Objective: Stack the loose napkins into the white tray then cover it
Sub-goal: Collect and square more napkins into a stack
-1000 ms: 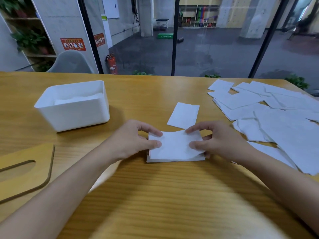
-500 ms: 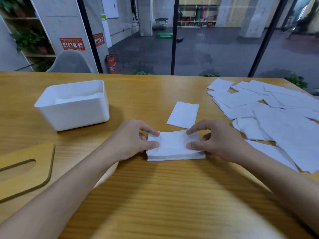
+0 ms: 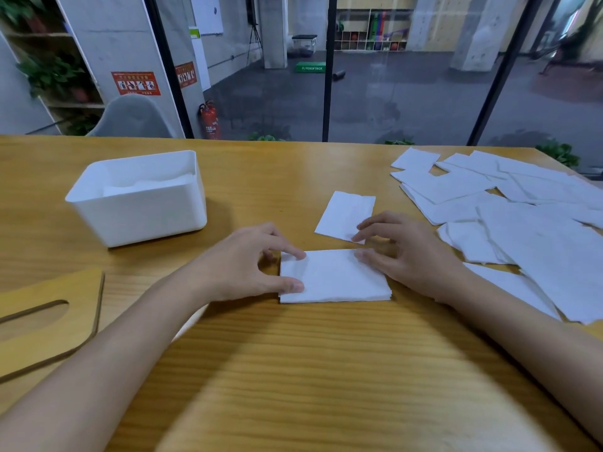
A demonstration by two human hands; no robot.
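A yellow wooden table (image 3: 326, 370) with plain grain fills the near view; a small napkin stack (image 3: 332, 277) lies flat at its middle; the left hand (image 3: 241, 262) arches over the stack's left edge, thumb and forefinger tips resting on it; the right hand (image 3: 411, 256) is spread loosely, thumb on the stack's far right corner, fingertips touching a single napkin (image 3: 342, 213) just beyond; loose napkins (image 3: 522, 230) overlap at the right; the white tray (image 3: 140, 210), some napkins inside, stands far left; a slotted wooden lid (image 3: 42, 321) lies near left; behind, a grey chair (image 3: 130, 117), a red fire extinguisher (image 3: 209, 120) and black-framed glass (image 3: 391, 93)
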